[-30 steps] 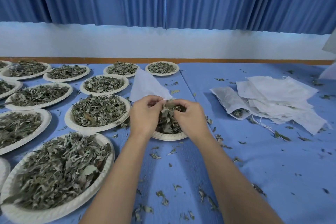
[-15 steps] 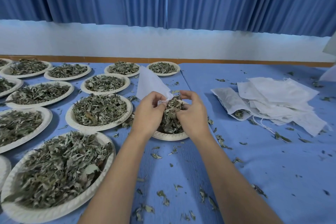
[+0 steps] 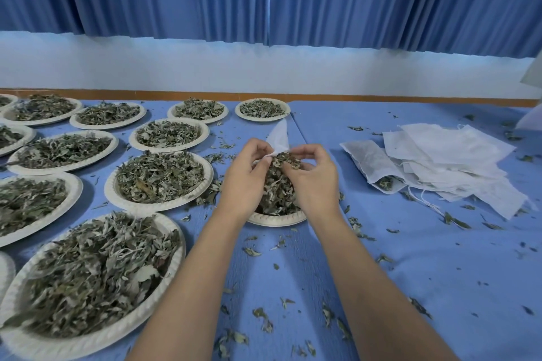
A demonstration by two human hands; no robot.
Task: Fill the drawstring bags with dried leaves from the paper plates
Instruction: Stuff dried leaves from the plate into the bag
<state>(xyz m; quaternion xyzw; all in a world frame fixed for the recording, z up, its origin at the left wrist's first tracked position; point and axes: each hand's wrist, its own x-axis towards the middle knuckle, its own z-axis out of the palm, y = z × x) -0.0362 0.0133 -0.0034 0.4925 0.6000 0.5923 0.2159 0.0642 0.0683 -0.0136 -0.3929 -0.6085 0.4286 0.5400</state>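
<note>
A white drawstring bag (image 3: 280, 138) stands up behind my two hands, above a paper plate (image 3: 275, 219) of dried leaves (image 3: 277, 190). My left hand (image 3: 245, 179) pinches the bag's mouth edge. My right hand (image 3: 312, 182) grips a clump of leaves at that mouth. The bag's lower part is hidden by my fingers. A pile of white drawstring bags (image 3: 445, 161) lies to the right; one bag (image 3: 371, 167) at its left side has leaves in it.
Several paper plates heaped with dried leaves cover the left of the blue table (image 3: 410, 258), the nearest (image 3: 88, 278) at front left and another (image 3: 159, 177) beside my left hand. Loose leaf bits lie scattered around. A white wall and blue curtains stand behind.
Both hands have risen a little with the bag and leaves. The bag, earlier leaning left and showing broad, now stands narrower behind my fingers.
</note>
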